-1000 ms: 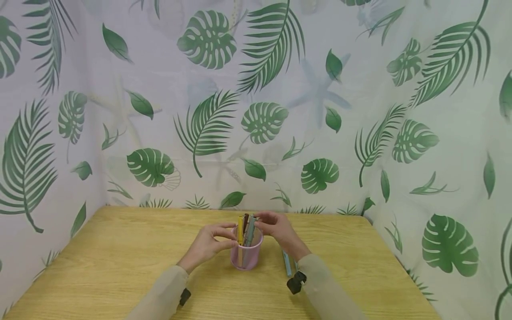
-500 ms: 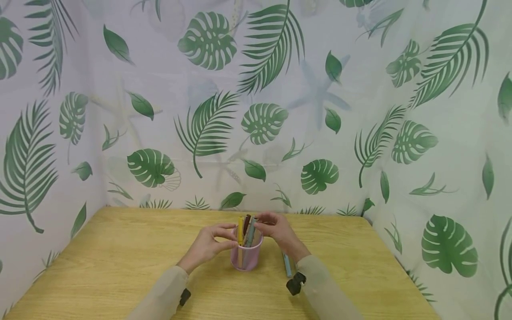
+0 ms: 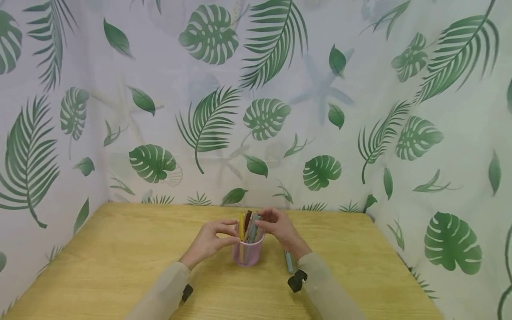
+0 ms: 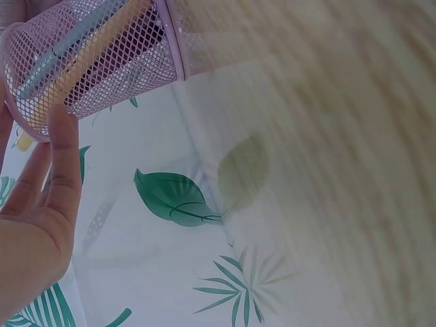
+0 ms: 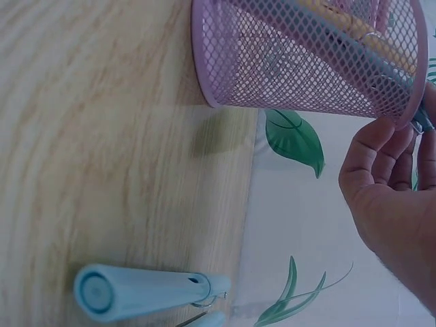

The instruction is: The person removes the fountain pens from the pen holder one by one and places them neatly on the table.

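Note:
A pink mesh pen cup [image 3: 249, 258] stands upright on the table, holding several pens. My left hand [image 3: 210, 240] grips the cup's left side near the rim, thumb in front and fingers behind; the left wrist view shows its fingertips touching the mesh [image 4: 102, 68]. Beside them stands a yellow pen [image 3: 242, 226], with a dark brown pen [image 3: 248, 220] behind. At the right of the rim my right hand [image 3: 280, 229] pinches the top of a grey-blue pen [image 3: 253, 229] that leans inside the cup. The right wrist view shows this pen [image 5: 340, 48] slanting through the mesh.
A light blue pen-like tube [image 5: 143, 289] lies on the wooden table [image 3: 140, 249], right of the cup and partly under my right forearm. Another light blue piece [image 5: 208, 320] is beside it, mostly cut off. A leaf-patterned curtain [image 3: 264, 146] rises behind the table.
The grey-blue pen's top has shifted slightly to the right, together with my right fingers. My left hand and the cup stay in place; the head view tilts down a little.

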{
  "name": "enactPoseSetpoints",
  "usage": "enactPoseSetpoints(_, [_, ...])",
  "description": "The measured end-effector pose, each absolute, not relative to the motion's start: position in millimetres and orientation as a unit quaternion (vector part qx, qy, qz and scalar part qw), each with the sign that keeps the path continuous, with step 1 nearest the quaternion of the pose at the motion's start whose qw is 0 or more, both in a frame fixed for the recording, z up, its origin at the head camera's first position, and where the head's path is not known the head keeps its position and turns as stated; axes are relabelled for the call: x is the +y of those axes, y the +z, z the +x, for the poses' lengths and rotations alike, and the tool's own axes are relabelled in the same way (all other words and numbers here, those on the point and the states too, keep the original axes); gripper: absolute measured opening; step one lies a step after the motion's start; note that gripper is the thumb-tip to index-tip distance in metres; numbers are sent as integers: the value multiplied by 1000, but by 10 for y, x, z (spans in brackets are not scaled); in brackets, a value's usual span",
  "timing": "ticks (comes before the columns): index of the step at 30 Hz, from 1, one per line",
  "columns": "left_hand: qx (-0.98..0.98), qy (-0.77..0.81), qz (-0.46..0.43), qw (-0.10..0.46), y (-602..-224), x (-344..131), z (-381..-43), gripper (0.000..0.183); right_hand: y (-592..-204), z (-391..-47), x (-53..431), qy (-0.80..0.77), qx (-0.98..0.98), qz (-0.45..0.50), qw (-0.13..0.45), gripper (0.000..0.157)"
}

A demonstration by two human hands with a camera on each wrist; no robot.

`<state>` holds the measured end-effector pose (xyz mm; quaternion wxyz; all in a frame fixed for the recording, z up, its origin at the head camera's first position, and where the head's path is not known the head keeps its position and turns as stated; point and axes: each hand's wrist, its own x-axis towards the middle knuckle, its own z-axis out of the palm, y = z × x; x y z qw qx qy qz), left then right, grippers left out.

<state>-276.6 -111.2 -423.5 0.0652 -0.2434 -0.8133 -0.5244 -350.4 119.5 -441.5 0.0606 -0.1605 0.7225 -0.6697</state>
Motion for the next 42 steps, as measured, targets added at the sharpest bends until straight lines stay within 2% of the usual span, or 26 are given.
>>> enactPoseSetpoints(6, [-817, -519, -241, 69, -4267, -1090, -2788, 12, -4435, -3508, 1213, -670, 725, -149, 63, 37])
enactPoseSetpoints(16, [-822, -520, -220, 78, -4524, -1131, -2976, 6, -4432, -3504, 1224, -655, 735, -160, 67, 39])
enactPoseSetpoints(21, [-822, -524, -214, 69, -4548, -1139, -2967, 8, -4419, -3466, 1221, -655, 736, -158, 66, 36])
enactPoseSetpoints(29, [-818, -524, -227, 74, -4236, -1053, -2720, 10, -4411, -3470, 1249, -676, 722, -138, 58, 32])
enactPoseSetpoints(38, [-815, -528, -228, 74, -4234, -1063, -2721, 9, -4446, -3525, 1276, -692, 710, -132, 9, 40])
enactPoseSetpoints(42, [-816, -529, -223, 74, -4242, -1062, -2727, 9, -4406, -3525, 1303, -703, 698, -136, -4, 37])
